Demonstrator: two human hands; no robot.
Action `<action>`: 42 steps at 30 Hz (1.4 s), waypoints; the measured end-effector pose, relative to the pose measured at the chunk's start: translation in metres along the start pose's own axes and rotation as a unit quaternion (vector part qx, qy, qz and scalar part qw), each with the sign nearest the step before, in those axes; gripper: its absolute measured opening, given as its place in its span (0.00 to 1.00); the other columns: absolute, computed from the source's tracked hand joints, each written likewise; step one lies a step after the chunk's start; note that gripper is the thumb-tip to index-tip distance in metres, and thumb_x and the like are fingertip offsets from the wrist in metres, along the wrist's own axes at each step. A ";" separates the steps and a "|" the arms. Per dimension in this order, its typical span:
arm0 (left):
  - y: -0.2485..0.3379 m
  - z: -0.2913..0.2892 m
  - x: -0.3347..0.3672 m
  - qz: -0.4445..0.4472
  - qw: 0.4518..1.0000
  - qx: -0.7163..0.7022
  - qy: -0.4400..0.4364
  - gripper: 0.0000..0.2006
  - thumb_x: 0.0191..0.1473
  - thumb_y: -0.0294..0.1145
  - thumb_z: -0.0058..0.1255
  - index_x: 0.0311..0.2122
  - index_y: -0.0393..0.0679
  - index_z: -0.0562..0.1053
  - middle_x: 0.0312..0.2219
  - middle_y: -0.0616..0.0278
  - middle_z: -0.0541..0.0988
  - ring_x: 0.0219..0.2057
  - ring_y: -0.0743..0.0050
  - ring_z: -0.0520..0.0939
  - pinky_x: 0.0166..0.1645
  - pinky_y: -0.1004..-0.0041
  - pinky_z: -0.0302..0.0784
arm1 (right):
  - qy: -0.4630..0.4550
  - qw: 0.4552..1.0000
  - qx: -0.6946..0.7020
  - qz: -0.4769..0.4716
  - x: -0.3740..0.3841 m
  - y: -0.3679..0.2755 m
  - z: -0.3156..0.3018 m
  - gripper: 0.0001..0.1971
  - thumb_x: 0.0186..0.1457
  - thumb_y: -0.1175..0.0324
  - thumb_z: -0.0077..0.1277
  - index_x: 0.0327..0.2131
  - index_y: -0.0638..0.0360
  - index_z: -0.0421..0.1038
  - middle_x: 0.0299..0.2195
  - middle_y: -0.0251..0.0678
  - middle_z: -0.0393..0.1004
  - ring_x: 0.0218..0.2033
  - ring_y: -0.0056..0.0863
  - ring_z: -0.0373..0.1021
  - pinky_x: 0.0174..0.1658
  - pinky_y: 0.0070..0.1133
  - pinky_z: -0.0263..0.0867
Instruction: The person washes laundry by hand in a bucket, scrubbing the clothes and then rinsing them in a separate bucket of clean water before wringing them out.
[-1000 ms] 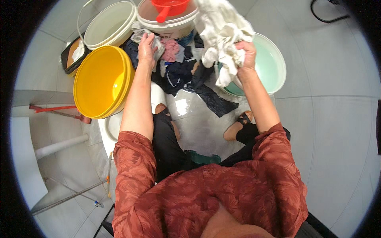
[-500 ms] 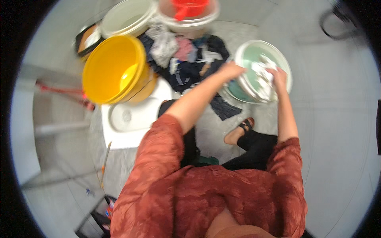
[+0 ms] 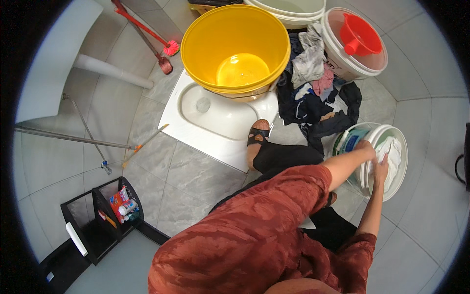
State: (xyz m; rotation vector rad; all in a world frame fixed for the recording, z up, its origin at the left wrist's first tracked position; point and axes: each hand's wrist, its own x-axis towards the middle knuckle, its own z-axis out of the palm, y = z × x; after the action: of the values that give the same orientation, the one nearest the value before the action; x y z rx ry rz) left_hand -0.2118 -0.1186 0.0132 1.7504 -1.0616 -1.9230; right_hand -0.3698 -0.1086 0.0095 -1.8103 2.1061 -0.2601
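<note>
At the right a white bucket (image 3: pixel 404 169) with a blue-green label leans over, its mouth turned to the right. My left hand (image 3: pixel 364 151) is closed on the near-left side of its rim. Inside lies a wet-looking white cloth (image 3: pixel 390 161), bunched against the wall. My right hand (image 3: pixel 381 169) reaches over the rim and is closed on the edge of that cloth; some of its fingertips are hidden. Just behind the bucket, a heap of dark clothes (image 3: pixel 313 105) lies on the floor, with a pale grey garment (image 3: pixel 308 59) and a pink one (image 3: pixel 323 81) on top.
A big yellow tub (image 3: pixel 235 90) stands over the white squat toilet (image 3: pixel 215 131). Beyond are a white tub (image 3: pixel 286 19) and a bucket (image 3: pixel 345 68) holding a red dipper (image 3: pixel 360 35). Brushes (image 3: pixel 159 55) lean at the far left. A black caddy (image 3: pixel 105 215) holds bottles.
The view has swung left, so everything sits further right. The bucket is more tilted, the cloth lies against its inner wall, and my hands have come closer together at the rim.
</note>
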 end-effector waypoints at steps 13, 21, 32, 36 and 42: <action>-0.015 -0.006 0.002 -0.046 0.993 -0.103 0.044 0.41 0.26 0.40 0.63 0.48 0.30 0.59 0.44 0.49 0.68 0.45 0.60 0.71 0.48 0.71 0.67 | -0.043 0.979 0.193 -0.040 0.010 0.032 0.038 0.34 0.50 0.63 0.46 0.58 0.61 0.42 0.56 0.44 0.50 0.56 0.32 0.49 0.57 0.22 0.43; -0.022 -0.012 -0.007 -0.035 0.995 -0.091 0.016 0.37 0.26 0.40 0.63 0.44 0.30 0.64 0.39 0.50 0.72 0.38 0.61 0.75 0.40 0.72 0.72 | -0.104 0.954 0.281 0.027 0.012 0.077 0.040 0.31 0.53 0.62 0.42 0.58 0.60 0.43 0.54 0.41 0.53 0.52 0.28 0.54 0.54 0.20 0.49; -0.043 -0.019 -0.006 0.021 0.978 -0.195 -0.078 0.24 0.29 0.36 0.60 0.35 0.35 0.73 0.33 0.52 0.76 0.29 0.65 0.78 0.27 0.69 0.76 | -0.025 0.976 0.216 0.005 -0.050 -0.048 0.032 0.29 0.50 0.70 0.41 0.57 0.59 0.46 0.50 0.46 0.61 0.49 0.33 0.60 0.52 0.23 0.53; -0.062 -0.060 0.003 -0.037 0.975 -0.215 -0.045 0.19 0.26 0.31 0.53 0.31 0.35 0.73 0.29 0.55 0.76 0.26 0.67 0.78 0.23 0.72 0.76 | -0.052 0.987 0.129 -0.079 -0.039 -0.088 0.060 0.28 0.49 0.65 0.41 0.54 0.63 0.51 0.51 0.50 0.59 0.53 0.39 0.56 0.54 0.23 0.50; -0.059 -0.053 -0.039 -0.024 0.968 -0.219 -0.118 0.12 0.28 0.28 0.49 0.26 0.40 0.72 0.20 0.62 0.72 0.18 0.74 0.71 0.15 0.77 0.62 | -0.023 0.991 0.038 -0.130 -0.059 -0.057 0.058 0.33 0.47 0.61 0.43 0.57 0.56 0.45 0.53 0.48 0.55 0.53 0.41 0.54 0.53 0.26 0.52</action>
State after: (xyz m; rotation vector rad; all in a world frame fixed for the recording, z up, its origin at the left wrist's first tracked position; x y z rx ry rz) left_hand -0.1401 -0.0685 0.0006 1.3397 -0.5969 -2.2285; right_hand -0.2885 -0.0554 -0.0152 -2.0228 1.8030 -0.3552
